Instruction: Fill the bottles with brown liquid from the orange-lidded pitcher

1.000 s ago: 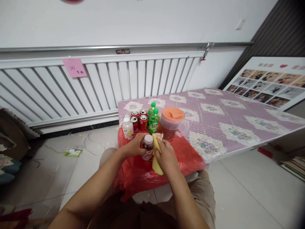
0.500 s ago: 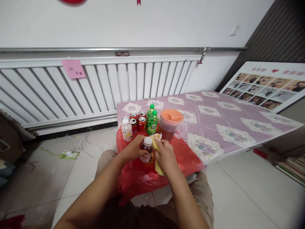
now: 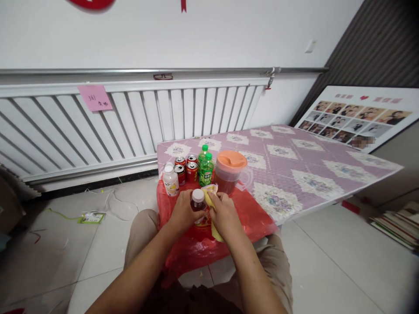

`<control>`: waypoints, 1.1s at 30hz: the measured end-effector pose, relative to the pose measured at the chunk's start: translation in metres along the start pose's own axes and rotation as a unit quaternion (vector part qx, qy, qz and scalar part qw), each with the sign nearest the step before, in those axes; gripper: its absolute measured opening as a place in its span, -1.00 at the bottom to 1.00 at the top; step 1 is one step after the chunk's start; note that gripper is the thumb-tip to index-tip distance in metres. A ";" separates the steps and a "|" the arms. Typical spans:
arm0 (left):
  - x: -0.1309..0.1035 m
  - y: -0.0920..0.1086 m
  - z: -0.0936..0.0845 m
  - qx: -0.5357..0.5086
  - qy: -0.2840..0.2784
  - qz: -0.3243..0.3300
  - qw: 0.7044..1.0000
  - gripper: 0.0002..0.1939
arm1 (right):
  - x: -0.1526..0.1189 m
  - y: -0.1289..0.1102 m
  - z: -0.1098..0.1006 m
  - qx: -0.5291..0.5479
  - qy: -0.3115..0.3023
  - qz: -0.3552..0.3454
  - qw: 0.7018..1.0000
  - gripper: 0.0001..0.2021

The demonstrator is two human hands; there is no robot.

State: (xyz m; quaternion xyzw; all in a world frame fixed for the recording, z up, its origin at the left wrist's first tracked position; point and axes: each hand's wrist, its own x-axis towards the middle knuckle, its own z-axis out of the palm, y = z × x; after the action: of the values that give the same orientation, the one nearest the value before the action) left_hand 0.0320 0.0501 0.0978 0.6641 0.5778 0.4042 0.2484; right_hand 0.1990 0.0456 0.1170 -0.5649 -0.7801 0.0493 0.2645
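We find the capped bottle at the lower centre of the frame, between our two hands. Our left hand is curled round its left side, thumb across the front, fingers mostly hidden behind. Our right hand pinches a yellow cloth along the bottle's right side. The bottle's long axis stands roughly upright, though we look down on it steeply; the cloth hangs lengthwise beside it, running down the frame. The left hand is the nearer, in contact with the bottle, while the cloth lies between it and the right. We cannot tell how firmly the cloth presses, if it touches at all.

Beneath is a red plastic sheet. Just beyond the hands, towards the centre, stand a white bottle, red cans, green bottles and an orange-lidded pitcher.
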 end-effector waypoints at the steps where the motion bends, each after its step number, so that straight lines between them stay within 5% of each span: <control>1: -0.001 0.001 0.001 -0.001 -0.003 -0.002 1.000 -0.35 | 0.001 -0.002 -0.003 -0.002 -0.013 0.001 1.000 -0.47; 11: 0.021 -0.006 -0.030 -0.112 -0.205 0.037 0.972 -0.29 | 0.029 0.003 -0.003 0.037 -0.104 0.006 0.994 -0.47; 19: 0.019 -0.006 -0.031 -0.113 -0.228 0.039 0.966 -0.32 | 0.002 0.006 0.004 0.045 -0.168 0.067 0.982 -0.63; 26: 0.018 -0.003 -0.032 -0.092 -0.191 0.040 0.977 -0.40 | -0.012 -0.013 -0.015 0.075 -0.104 0.097 0.987 -0.44; 33: 0.019 -0.014 -0.026 -0.103 -0.184 0.037 0.977 -0.37 | -0.028 -0.019 0.000 0.069 -0.103 0.113 0.986 -0.49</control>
State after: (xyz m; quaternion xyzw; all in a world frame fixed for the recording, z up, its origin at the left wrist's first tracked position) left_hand 0.0028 0.0679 0.1061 0.7191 0.4524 0.3417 0.4019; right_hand 0.1888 0.0131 0.1140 -0.6217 -0.7292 0.1904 0.2134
